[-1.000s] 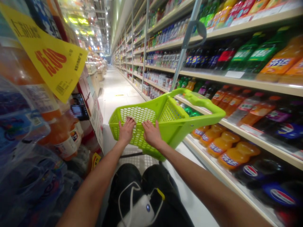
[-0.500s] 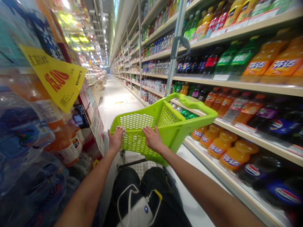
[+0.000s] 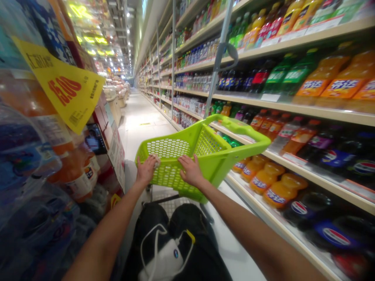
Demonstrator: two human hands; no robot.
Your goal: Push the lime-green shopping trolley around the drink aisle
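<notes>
A bright green plastic shopping cart (image 3: 225, 156) with honeycomb-holed sides stands just beyond my knees, its handle towards the right. My left hand (image 3: 145, 170) lies over the near rim at the cart's left end, fingers curled on a crumpled whitish cloth or tissue (image 3: 156, 159) against the rim. Further right on the same rim, my right hand (image 3: 191, 171) has its fingers hooked over the edge, thumb pointing up. Part of the cart's inside shows no goods; its lower inside is hidden by the side wall. A white power bank (image 3: 165, 257) with a cable rests on my lap.
Drink shelves (image 3: 316, 103) run along the right, with orange soda bottles (image 3: 281, 191) low down. On the left stand wrapped bottles (image 3: 26, 156), a yellow price sign (image 3: 67, 88) and a phone-like dark screen (image 3: 96, 138). A pale aisle floor (image 3: 140, 109) stretches ahead.
Nearby shelves and the price sign have shifted slightly left in view. My left hand and the crumpled piece have slid a little right along the rim; my right hand keeps its place.
</notes>
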